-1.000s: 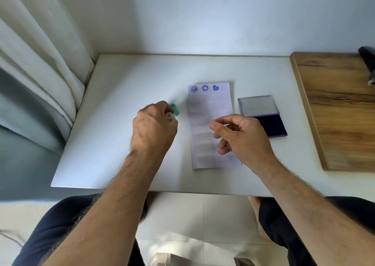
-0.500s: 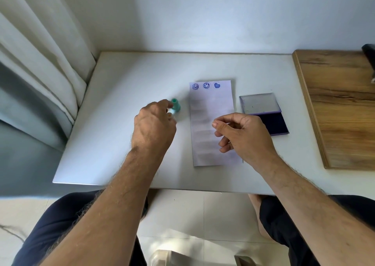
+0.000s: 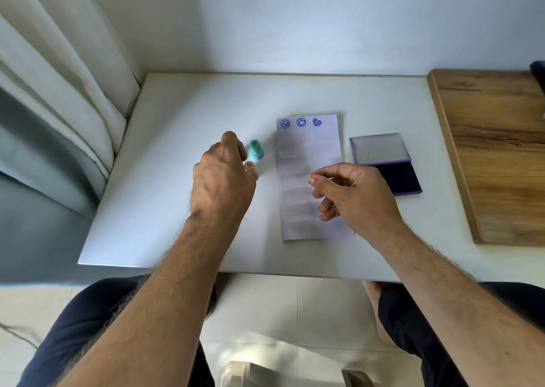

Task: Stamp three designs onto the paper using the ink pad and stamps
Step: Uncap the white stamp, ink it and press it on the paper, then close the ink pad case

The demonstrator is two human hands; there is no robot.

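A white paper strip [image 3: 309, 162] lies on the white table [image 3: 177, 209], with three blue prints along its top: two smiley faces [image 3: 285, 123] [image 3: 301, 122] and a heart [image 3: 317, 122]. Left of it a teal stamp [image 3: 255, 150] stands upright and free. An orange-topped stamp [image 3: 250, 166] stands just in front of it, partly hidden by my left hand [image 3: 221, 180], whose fingers are spread beside both stamps. My right hand [image 3: 354, 195] hovers over the paper's right half, thumb and forefinger pinched, nothing visible in it. The open ink pad [image 3: 402, 177] lies right of the paper, its lid [image 3: 379, 149] folded back.
A wooden board [image 3: 501, 156] covers the table's right end, with a dark object [image 3: 538, 74] at its far corner. A curtain [image 3: 59, 106] hangs on the left. The wall runs behind the table. My knees show below the front edge.
My left hand set the teal stamp upright left of the paper, let go and drew back slightly; the orange-topped stamp now shows beside it. The right hand barely moved.
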